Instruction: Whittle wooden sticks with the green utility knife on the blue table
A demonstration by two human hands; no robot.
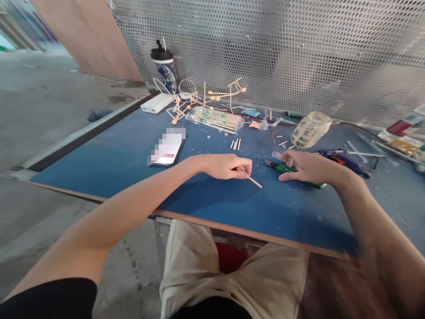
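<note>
The left hand (pixel 227 166) pinches a thin pale wooden stick (pixel 254 180) on the blue surface (pixel 232 208); the right hand (pixel 307 167) closes over a green utility knife (pixel 286 168) just beside it.

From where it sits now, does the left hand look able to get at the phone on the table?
Probably yes. The left hand, pinching a thin wooden stick, rests close to the phone, with only bare blue table between them. The stick occupies its fingers, though.
</note>
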